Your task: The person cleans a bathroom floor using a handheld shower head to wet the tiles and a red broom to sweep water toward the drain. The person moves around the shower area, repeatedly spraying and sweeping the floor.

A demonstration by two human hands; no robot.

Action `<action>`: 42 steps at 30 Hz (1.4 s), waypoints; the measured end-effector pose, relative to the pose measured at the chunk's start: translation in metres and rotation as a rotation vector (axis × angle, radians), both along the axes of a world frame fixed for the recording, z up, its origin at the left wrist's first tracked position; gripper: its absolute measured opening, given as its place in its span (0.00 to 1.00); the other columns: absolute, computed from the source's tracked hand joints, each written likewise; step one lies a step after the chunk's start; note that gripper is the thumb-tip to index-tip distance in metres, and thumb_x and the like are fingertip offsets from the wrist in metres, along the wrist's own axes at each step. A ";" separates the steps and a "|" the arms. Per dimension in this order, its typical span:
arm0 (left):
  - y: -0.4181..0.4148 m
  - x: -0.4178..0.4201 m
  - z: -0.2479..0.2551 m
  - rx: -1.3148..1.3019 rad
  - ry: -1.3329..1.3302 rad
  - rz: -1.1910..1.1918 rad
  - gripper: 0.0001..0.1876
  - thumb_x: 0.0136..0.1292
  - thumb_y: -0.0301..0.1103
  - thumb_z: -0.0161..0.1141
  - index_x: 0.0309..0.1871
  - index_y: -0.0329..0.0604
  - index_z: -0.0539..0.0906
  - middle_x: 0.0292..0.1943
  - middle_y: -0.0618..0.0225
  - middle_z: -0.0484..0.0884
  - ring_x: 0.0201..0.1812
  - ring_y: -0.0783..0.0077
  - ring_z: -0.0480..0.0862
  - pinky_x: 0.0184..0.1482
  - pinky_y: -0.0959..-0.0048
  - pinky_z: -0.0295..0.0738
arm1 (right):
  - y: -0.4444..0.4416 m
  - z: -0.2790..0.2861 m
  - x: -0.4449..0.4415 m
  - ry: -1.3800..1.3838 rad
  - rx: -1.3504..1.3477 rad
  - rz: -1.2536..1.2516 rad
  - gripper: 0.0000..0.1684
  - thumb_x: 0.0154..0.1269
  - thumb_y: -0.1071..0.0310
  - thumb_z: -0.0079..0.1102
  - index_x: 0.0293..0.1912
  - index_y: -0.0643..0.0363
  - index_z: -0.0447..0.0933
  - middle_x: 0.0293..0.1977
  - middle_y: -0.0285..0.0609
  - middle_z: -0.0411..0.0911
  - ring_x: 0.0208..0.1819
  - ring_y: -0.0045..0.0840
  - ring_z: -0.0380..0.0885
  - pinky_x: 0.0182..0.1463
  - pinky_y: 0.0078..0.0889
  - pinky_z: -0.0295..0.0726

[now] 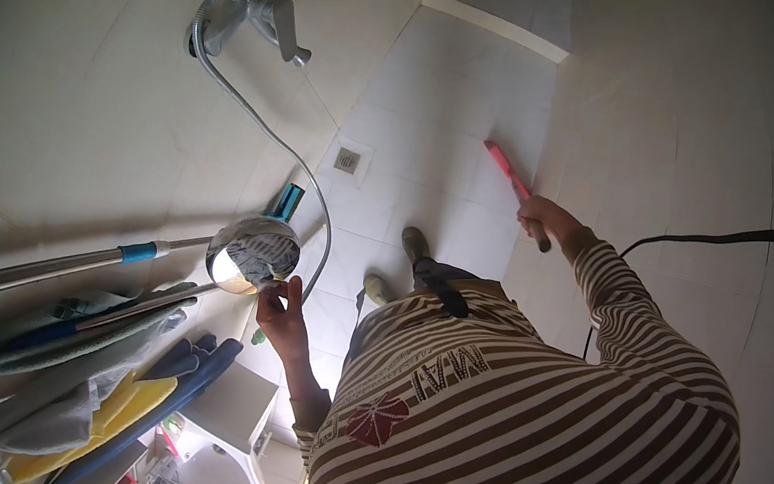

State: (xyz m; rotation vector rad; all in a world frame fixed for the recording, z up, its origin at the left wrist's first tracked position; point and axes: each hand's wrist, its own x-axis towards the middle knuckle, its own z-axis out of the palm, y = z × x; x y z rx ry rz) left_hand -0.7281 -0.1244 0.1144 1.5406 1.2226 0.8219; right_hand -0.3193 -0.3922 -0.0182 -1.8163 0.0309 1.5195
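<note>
My left hand (283, 313) pinches the near edge of a round, mirror-like vessel (254, 255). Its shiny surface reflects a striped shirt and a bright light; whether it is a bowl or a pot I cannot tell. Out to the right, my right hand (541, 218) is wrapped around the handle of a long pinkish-red tool (499, 159). The tool's dark handle end sticks out below my fist, and its red end points away over the tiled floor (445, 114). The kind of tool is not clear.
A chrome shower mixer (249, 11) with a metal hose (275, 135) hangs on the left wall. A drain grate (347, 160) lies in the floor. Mop poles (71, 268), towels (53, 409) and a washbasin (220, 478) are at lower left. A raised step (493, 25) crosses ahead.
</note>
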 end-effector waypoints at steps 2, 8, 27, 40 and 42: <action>0.000 0.003 -0.002 -0.026 -0.022 0.008 0.08 0.59 0.24 0.63 0.31 0.38 0.74 0.26 0.74 0.73 0.28 0.83 0.68 0.35 0.82 0.64 | 0.005 -0.011 0.007 0.010 0.325 0.122 0.13 0.53 0.64 0.56 0.19 0.61 0.69 0.16 0.41 0.69 0.15 0.25 0.68 0.20 0.29 0.70; 0.000 0.009 -0.011 -0.022 -0.010 0.066 0.08 0.59 0.25 0.64 0.32 0.36 0.74 0.26 0.73 0.73 0.28 0.82 0.69 0.35 0.82 0.64 | 0.085 0.019 0.015 0.339 0.085 -0.167 0.09 0.60 0.71 0.52 0.26 0.65 0.69 0.18 0.36 0.66 0.16 0.16 0.65 0.17 0.16 0.60; -0.002 0.021 -0.008 0.059 -0.113 0.193 0.08 0.59 0.25 0.65 0.32 0.36 0.75 0.24 0.76 0.73 0.27 0.86 0.66 0.31 0.83 0.62 | 0.079 0.170 0.028 -0.013 -0.175 0.238 0.10 0.60 0.73 0.44 0.23 0.58 0.67 0.14 0.26 0.63 0.12 0.05 0.59 0.13 0.09 0.50; -0.023 0.015 -0.001 0.053 -0.015 0.287 0.09 0.59 0.27 0.66 0.30 0.36 0.75 0.22 0.79 0.72 0.23 0.88 0.60 0.26 0.84 0.56 | 0.173 0.055 -0.001 0.647 -0.068 -0.165 0.05 0.63 0.76 0.41 0.29 0.60 0.62 0.20 0.32 0.65 0.16 0.09 0.64 0.15 0.12 0.58; -0.024 0.019 -0.002 0.043 -0.045 0.290 0.09 0.59 0.28 0.66 0.30 0.36 0.76 0.22 0.79 0.72 0.23 0.88 0.61 0.26 0.84 0.56 | 0.181 0.070 0.008 0.666 -0.008 -0.203 0.05 0.64 0.74 0.41 0.31 0.61 0.62 0.19 0.31 0.64 0.15 0.08 0.63 0.14 0.11 0.56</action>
